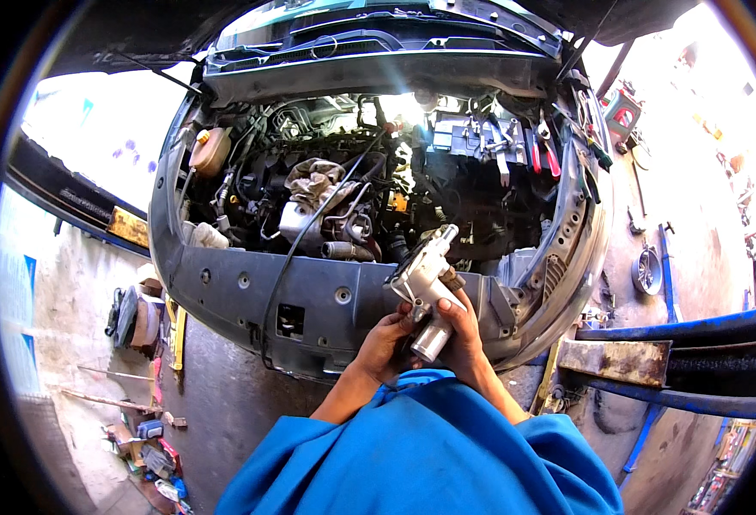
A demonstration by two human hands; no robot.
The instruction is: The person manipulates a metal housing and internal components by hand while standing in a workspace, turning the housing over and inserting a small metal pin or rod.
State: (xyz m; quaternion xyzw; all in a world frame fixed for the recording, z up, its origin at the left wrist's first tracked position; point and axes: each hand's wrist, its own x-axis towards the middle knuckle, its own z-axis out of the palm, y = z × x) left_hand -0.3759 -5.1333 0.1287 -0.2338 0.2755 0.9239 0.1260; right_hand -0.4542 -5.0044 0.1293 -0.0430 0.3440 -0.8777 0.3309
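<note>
Both my hands hold a silver cast-metal housing with round pipe stubs (423,279) in front of the car's front panel. It is tilted, one stub pointing up and away, the wider one down toward my body. My left hand (386,340) grips its lower left side, fingers curled. Around the right side wraps my right hand (461,328), its thumb pressed on the metal near the wide stub. Beyond lies the open engine bay, where a crumpled dirty cloth (316,182) rests on the engine (305,221). The exact kind of the part I cannot tell.
Several hand tools lie on the battery (459,137), with red-handled pliers (552,160) beside it. A black cable (296,245) hangs over the front panel (223,273). A coolant tank (210,152) sits at left. Blue lift arms (695,324) stand at right; clutter (150,455) lies lower left.
</note>
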